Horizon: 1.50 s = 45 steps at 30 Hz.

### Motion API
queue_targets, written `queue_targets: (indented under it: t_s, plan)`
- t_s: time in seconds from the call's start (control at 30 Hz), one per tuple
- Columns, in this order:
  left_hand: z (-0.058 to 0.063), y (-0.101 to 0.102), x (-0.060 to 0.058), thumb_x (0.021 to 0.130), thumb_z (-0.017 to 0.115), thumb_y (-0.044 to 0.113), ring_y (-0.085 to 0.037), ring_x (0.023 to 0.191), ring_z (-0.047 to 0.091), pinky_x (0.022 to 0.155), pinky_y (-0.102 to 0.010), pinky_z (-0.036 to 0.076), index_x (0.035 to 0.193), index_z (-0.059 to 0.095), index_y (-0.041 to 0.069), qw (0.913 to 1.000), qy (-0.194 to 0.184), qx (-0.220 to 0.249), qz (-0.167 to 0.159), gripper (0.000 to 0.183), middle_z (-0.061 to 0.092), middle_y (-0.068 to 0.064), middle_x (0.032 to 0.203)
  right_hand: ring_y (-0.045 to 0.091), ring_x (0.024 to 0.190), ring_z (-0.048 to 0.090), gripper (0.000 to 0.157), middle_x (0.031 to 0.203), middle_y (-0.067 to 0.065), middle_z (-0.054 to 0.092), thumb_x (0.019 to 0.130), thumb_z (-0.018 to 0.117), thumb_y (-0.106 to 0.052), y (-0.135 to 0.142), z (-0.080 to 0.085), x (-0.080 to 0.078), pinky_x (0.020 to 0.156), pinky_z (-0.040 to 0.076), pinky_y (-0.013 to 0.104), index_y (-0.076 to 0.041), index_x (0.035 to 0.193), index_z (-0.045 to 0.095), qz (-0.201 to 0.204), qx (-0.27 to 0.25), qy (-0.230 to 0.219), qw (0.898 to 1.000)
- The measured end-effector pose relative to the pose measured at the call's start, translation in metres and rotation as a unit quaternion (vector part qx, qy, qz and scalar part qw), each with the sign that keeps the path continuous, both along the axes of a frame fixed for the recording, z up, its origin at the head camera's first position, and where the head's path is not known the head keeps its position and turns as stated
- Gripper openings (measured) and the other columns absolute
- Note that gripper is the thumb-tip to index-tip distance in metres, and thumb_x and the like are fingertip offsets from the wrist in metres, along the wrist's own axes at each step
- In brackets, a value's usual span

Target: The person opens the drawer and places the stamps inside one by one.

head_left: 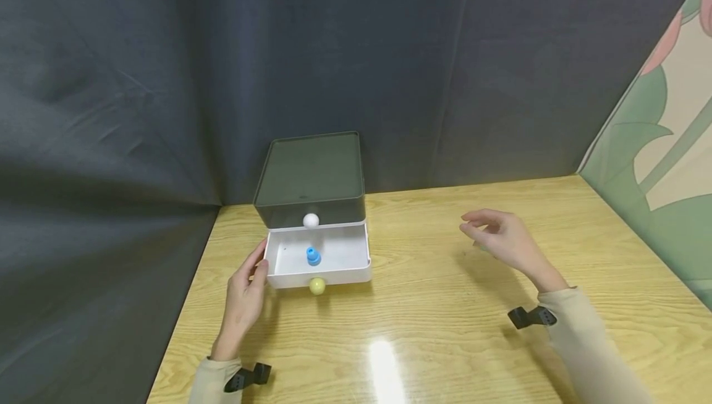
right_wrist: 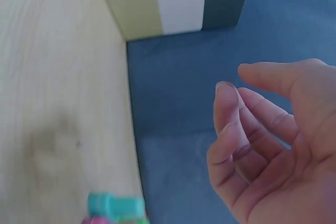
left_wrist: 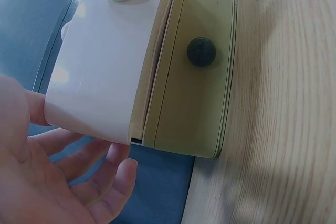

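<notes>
The white drawer (head_left: 347, 274), with its yellow-green knob (head_left: 317, 286), is pulled out of a small drawer cabinet (head_left: 314, 166). Inside it stands a small blue piece (head_left: 314, 256) with a narrow round top and wider base. My left hand (head_left: 245, 293) holds the drawer's left side, thumb at the upper edge near the front corner and fingers along the side wall. Off to the right, my right hand (head_left: 503, 240) hovers over the table with loosely bent fingers. In the right wrist view a gap shows between its thumb and index finger, with nothing held.
Above the white drawer is a dark green drawer with a white knob (head_left: 311, 221); below is a yellow-green drawer (left_wrist: 194, 103) with a dark knob. Small teal (right_wrist: 115, 205), pink and green pieces lie on the wooden table (head_left: 434, 330). A dark curtain (head_left: 400, 83) hangs behind.
</notes>
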<state>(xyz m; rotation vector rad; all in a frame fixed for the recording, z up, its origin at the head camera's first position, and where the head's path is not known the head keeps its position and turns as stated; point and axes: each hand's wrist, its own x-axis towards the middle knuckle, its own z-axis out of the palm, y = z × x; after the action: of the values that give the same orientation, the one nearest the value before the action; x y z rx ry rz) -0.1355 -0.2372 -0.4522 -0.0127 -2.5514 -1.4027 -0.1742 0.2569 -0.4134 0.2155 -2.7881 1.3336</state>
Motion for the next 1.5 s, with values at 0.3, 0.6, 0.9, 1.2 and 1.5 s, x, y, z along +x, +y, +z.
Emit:
queue_targets:
  t_s: [0.3, 0.6, 0.9, 1.2, 1.5]
  plan:
    - [0.000, 0.000, 0.001, 0.115, 0.044, 0.020, -0.035, 0.133, 0.063, 0.094, -0.023, 0.049, 0.162, 0.047, 0.014, 1.0000, 0.000, -0.005, -0.005, 0.047, 0.055, -0.015, 0.160, 0.020, 0.082, 0.079, 0.053, 0.123, 0.022, 0.076, 0.107, 0.064, -0.044, 0.037, -0.020, 0.008, 0.076, 0.058, 0.029, -0.004, 0.142, 0.065, -0.034, 0.011, -0.029, 0.999]
    - [0.000, -0.001, 0.002, 0.115, 0.045, 0.019, -0.035, 0.133, 0.063, 0.093, -0.020, 0.049, 0.162, 0.047, 0.013, 1.0000, 0.002, -0.006, -0.002, 0.048, 0.055, -0.016, 0.160, 0.018, 0.085, 0.073, 0.052, 0.109, 0.018, 0.080, 0.105, 0.069, -0.039, 0.061, -0.044, 0.012, 0.069, 0.054, 0.028, 0.001, 0.139, 0.066, -0.047, 0.053, -0.035, 0.997]
    - [-0.002, -0.003, 0.004, 0.116, 0.044, 0.021, -0.036, 0.133, 0.062, 0.094, -0.020, 0.049, 0.163, 0.046, 0.012, 0.9999, 0.000, -0.012, -0.003, 0.048, 0.055, -0.017, 0.159, 0.015, 0.077, 0.068, 0.059, 0.111, 0.024, 0.075, 0.105, 0.069, -0.041, 0.064, -0.065, 0.015, 0.062, 0.058, 0.029, 0.006, 0.141, 0.061, -0.049, 0.058, -0.044, 0.996]
    - [0.000, -0.004, 0.005, 0.116, 0.044, 0.022, -0.037, 0.138, 0.060, 0.096, -0.024, 0.049, 0.163, 0.045, 0.013, 0.9999, -0.001, -0.011, -0.010, 0.048, 0.054, -0.017, 0.160, 0.019, 0.082, 0.066, 0.060, 0.111, 0.023, 0.075, 0.105, 0.067, -0.046, 0.066, -0.070, 0.013, 0.060, 0.054, 0.028, 0.002, 0.140, 0.063, -0.061, 0.073, -0.046, 0.994]
    - [-0.001, -0.003, 0.005, 0.116, 0.044, 0.021, -0.037, 0.141, 0.058, 0.097, -0.020, 0.047, 0.163, 0.046, 0.013, 0.9999, 0.006, -0.012, -0.012, 0.048, 0.054, -0.016, 0.160, 0.017, 0.079, 0.068, 0.060, 0.109, 0.022, 0.076, 0.105, 0.068, -0.045, 0.069, -0.068, 0.014, 0.060, 0.056, 0.029, 0.004, 0.139, 0.063, -0.056, 0.065, -0.046, 0.995]
